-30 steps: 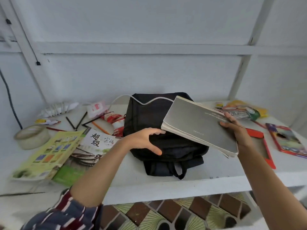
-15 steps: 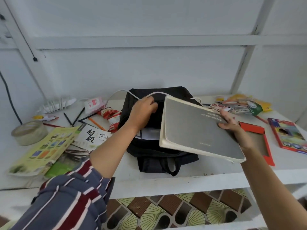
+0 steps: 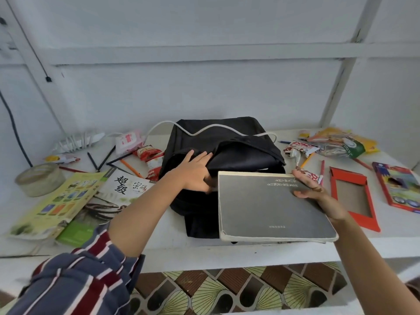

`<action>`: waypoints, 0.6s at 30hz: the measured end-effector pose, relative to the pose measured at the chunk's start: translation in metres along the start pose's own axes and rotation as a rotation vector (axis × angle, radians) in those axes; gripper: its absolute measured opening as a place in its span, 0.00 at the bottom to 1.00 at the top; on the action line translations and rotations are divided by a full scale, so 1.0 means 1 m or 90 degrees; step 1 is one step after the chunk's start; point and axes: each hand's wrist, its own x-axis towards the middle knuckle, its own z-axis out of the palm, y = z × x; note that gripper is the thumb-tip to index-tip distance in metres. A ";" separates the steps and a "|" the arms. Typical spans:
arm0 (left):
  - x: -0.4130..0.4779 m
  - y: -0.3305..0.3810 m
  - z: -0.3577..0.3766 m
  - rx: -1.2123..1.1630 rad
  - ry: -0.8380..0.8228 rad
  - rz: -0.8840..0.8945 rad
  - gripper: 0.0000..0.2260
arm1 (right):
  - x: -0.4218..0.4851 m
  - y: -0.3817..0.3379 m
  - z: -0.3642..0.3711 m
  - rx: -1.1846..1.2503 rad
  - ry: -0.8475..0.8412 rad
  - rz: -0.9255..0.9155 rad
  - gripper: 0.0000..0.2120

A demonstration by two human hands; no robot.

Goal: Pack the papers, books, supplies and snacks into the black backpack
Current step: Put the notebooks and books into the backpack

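The white tabletop [image 3: 375,244] is crowded, and the clutter is the main source of risk. The black backpack [image 3: 238,155] lies at its centre with its mouth gaping toward 5 o'clock. The opening looks shallow and slack, so the fabric could fold in and block whatever comes next.

The grey book [image 3: 268,208] is at 5 o'clock of the backpack, overlapping its lower right corner, with its near edge jutting past the front of the tabletop. It is wide compared with the mouth. Its far left corner could catch the lip rather than slide under it, which would shove the whole backpack toward 12 o'clock.

The right hand [image 3: 318,196] grasps the book by its right edge alone, thumb on the cover. Held that far off centre, the heavy left side may sag or twist free and drop off the tabletop.

The left hand [image 3: 193,171] lies on the upper lip of the opening, fingers spread. Blur hides whether it pinches the fabric, so I cannot tell. If it only rests there, the lip may slip shut.

A white cable [image 3: 204,129] snakes across the backpack at 12 o'clock, and a push could drag it. A small red-and-white packet [image 3: 310,176], just beside the right hand, could be knocked aside.
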 end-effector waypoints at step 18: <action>0.022 -0.025 -0.081 -0.463 0.209 -0.014 0.13 | 0.025 0.013 0.069 0.271 0.455 -0.154 0.15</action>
